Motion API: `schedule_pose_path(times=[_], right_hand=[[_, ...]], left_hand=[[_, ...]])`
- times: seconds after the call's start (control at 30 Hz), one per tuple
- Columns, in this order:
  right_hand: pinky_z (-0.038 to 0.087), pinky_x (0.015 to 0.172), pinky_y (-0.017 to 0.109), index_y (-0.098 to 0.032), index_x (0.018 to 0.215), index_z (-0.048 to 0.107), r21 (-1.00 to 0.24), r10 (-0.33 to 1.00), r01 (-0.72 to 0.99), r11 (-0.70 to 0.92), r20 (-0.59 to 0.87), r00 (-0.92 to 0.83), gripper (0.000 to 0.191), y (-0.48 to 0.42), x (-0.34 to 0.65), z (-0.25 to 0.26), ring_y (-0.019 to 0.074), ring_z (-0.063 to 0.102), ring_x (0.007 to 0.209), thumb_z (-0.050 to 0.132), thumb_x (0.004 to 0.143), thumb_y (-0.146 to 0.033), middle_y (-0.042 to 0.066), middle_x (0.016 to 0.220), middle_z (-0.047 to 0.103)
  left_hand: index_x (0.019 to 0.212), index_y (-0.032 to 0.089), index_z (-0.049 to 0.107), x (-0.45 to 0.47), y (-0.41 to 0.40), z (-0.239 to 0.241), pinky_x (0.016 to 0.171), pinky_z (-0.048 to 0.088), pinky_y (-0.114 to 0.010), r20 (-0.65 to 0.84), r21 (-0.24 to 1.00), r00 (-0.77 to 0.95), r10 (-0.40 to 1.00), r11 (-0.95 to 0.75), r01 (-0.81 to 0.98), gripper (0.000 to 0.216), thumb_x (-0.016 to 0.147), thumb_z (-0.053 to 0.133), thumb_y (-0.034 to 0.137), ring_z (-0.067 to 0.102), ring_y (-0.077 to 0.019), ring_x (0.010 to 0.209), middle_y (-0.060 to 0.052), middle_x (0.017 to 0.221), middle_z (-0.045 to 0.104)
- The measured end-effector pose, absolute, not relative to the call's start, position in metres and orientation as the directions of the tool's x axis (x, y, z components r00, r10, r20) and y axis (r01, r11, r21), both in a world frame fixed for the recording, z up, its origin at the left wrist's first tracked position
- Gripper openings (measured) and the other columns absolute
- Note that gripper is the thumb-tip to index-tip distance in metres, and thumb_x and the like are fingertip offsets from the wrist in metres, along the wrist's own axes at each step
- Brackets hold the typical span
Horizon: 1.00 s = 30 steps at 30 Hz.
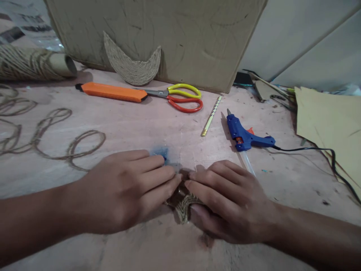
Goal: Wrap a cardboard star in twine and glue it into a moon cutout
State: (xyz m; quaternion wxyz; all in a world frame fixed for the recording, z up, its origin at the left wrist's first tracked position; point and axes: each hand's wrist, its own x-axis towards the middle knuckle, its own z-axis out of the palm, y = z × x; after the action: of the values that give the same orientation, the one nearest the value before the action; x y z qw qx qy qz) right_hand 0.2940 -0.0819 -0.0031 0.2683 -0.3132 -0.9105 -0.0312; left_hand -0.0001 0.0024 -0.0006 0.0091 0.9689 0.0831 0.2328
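Observation:
Between my hands lies a small brown cardboard piece (184, 209) with rows of twine along its edge. One pointed, star-like corner faces me, and my fingers cover much of the rest. My left hand (124, 192) presses its fingers together on the left side of the piece. My right hand (231, 201) grips the right side, thumb below and fingers on top. Just beyond my left fingertips is a blue smudge or scrap (162, 153), partly hidden. A loose length of twine (84, 135) curls on the table behind my left hand.
Beyond my hands are an orange cutter (114, 92), scissors (184, 98), a pencil (211, 116) and a blue glue gun (244, 131) with its cord to the right. A twine-covered crescent (135, 67) leans against a cardboard sheet (183, 34). A twine roll (31, 64) lies far left, yellow paper (327, 124) right.

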Motion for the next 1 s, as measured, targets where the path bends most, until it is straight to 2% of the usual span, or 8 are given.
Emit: schedule_pose_path(times=[0.3,0.4,0.5,0.67,0.8,0.9,0.97,1.0], right_hand=[[0.07,0.091,0.043,-0.012,0.138,0.072,-0.394,0.643,0.509,0.766,0.473,-0.602,0.031,-0.075,0.302,0.002,0.026,0.084,0.109,0.069,0.117,-0.035,0.014,0.127,0.089],[0.066,0.082,0.033,-0.022,0.125,0.069,-0.522,0.748,0.535,0.664,0.445,-0.493,0.006,-0.074,0.304,0.004,0.0189,0.081,0.093,0.069,0.119,-0.02,0.005,0.106,0.085],[0.055,0.07,0.027,-0.027,0.116,0.063,-0.578,0.814,0.574,0.58,0.413,-0.408,0.011,-0.076,0.303,0.005,0.0142,0.071,0.076,0.064,0.124,-0.019,-0.003,0.09,0.076],[0.04,0.061,0.027,-0.028,0.101,0.051,-0.568,0.795,0.557,0.605,0.392,-0.463,0.029,-0.075,0.302,0.006,0.012,0.054,0.063,0.05,0.131,-0.027,-0.007,0.078,0.063],[0.039,0.064,0.03,-0.029,0.097,0.047,-0.521,0.756,0.549,0.653,0.409,-0.512,0.035,-0.074,0.301,0.004,0.0136,0.05,0.064,0.052,0.131,-0.027,-0.007,0.075,0.057],[0.047,0.069,0.031,-0.025,0.104,0.06,-0.461,0.701,0.529,0.713,0.482,-0.526,0.022,-0.074,0.301,0.0,0.0145,0.057,0.069,0.063,0.124,-0.017,-0.003,0.082,0.069],[0.059,0.079,0.032,-0.018,0.12,0.072,-0.415,0.645,0.494,0.764,0.508,-0.571,0.011,-0.075,0.302,-0.001,0.0183,0.071,0.085,0.063,0.121,-0.011,0.005,0.1,0.083],[0.064,0.086,0.035,-0.014,0.129,0.075,-0.387,0.616,0.479,0.788,0.5,-0.609,0.016,-0.075,0.302,-0.001,0.0215,0.077,0.096,0.06,0.121,-0.012,0.01,0.112,0.087]], left_hand=[[0.107,0.022,0.077,0.01,0.005,-0.001,0.069,0.048,-0.044,0.465,0.111,0.853,0.235,-0.972,0.207,0.046,0.135,0.041,0.022,0.069,-0.0208,0.079,0.0,0.096,0.084],[0.108,0.022,0.078,0.009,0.005,-0.002,0.069,0.046,-0.044,0.458,0.114,0.857,0.238,-0.971,0.209,0.047,0.135,0.039,0.021,0.07,-0.0204,0.08,0.0,0.096,0.084],[0.115,0.021,0.079,0.009,0.006,-0.003,0.07,0.047,-0.044,0.464,0.116,0.849,0.253,-0.967,0.225,0.042,0.134,0.041,0.02,0.071,-0.021,0.081,-0.001,0.098,0.085],[0.126,0.021,0.075,0.007,0.005,-0.004,0.078,0.051,-0.047,0.456,0.152,0.855,0.248,-0.968,0.199,0.033,0.132,0.044,0.034,0.074,-0.0268,0.093,-0.006,0.111,0.086],[0.132,0.019,0.073,0.005,0.005,-0.004,0.082,0.049,-0.051,0.414,0.192,0.881,0.231,-0.968,0.163,0.037,0.129,0.048,0.047,0.074,-0.0321,0.101,-0.011,0.122,0.086],[0.137,0.019,0.069,0.005,0.005,-0.001,0.086,0.049,-0.051,0.388,0.233,0.887,0.248,-0.958,0.166,0.036,0.127,0.053,0.05,0.074,-0.0321,0.103,-0.011,0.125,0.085],[0.137,0.019,0.068,0.005,0.005,0.002,0.088,0.049,-0.05,0.359,0.258,0.893,0.27,-0.949,0.183,0.034,0.123,0.061,0.049,0.075,-0.0325,0.107,-0.012,0.129,0.084],[0.135,0.019,0.068,0.004,0.005,0.003,0.089,0.049,-0.05,0.343,0.264,0.898,0.276,-0.946,0.19,0.033,0.12,0.066,0.048,0.076,-0.0331,0.109,-0.012,0.13,0.084]])
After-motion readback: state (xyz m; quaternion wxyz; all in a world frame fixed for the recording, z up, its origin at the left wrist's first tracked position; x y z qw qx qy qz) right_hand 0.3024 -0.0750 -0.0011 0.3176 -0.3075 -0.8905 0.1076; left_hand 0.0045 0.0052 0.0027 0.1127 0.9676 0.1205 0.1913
